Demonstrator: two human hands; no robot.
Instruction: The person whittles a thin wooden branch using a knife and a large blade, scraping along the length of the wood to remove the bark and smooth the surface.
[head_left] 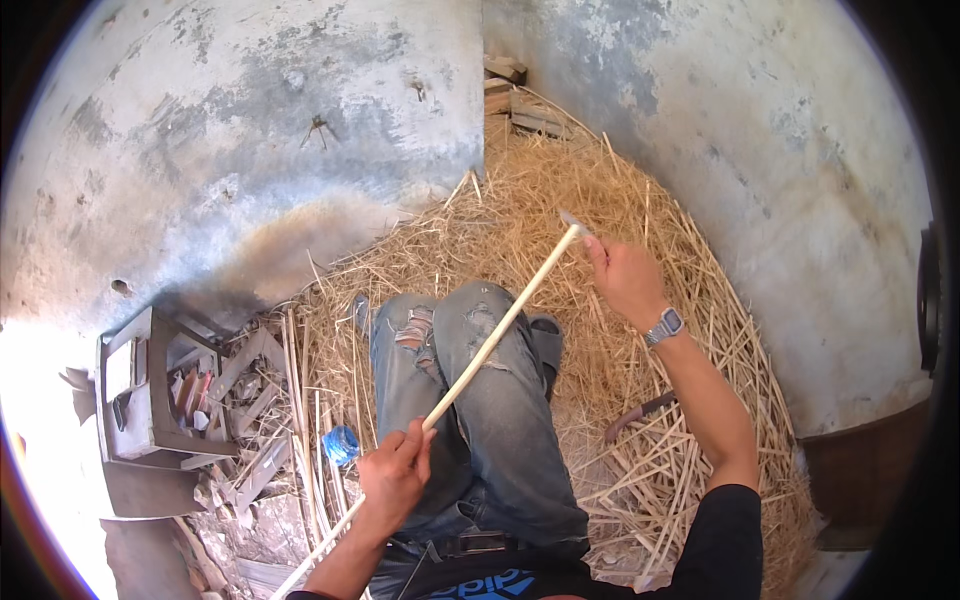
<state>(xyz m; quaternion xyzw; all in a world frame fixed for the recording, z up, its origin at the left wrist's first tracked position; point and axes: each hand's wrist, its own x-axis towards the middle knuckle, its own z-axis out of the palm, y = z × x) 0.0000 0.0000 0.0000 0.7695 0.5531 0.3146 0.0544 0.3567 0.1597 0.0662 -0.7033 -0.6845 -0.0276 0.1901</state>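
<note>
A long pale peeled cane (500,328) runs slantwise across my lap, from the lower left up to the far right. My left hand (393,475) is closed round its lower part, beside my left thigh. At the cane's far end my right hand (628,282) is closed on a small knife; its grey blade (571,219) shows past the thumb at the cane's tip, while the handle is hidden in the fist. Worn jeans with torn knees (490,410) lie under the cane. My right wrist wears a watch (665,325).
Straw-like shavings (545,170) and cut cane pieces (660,500) cover the floor. A second knife (640,415) with a brown handle lies at the right. To the left are a blue roll (341,445), long canes (300,400) and a wooden stool-like box (165,385). Walls (250,130) rise behind.
</note>
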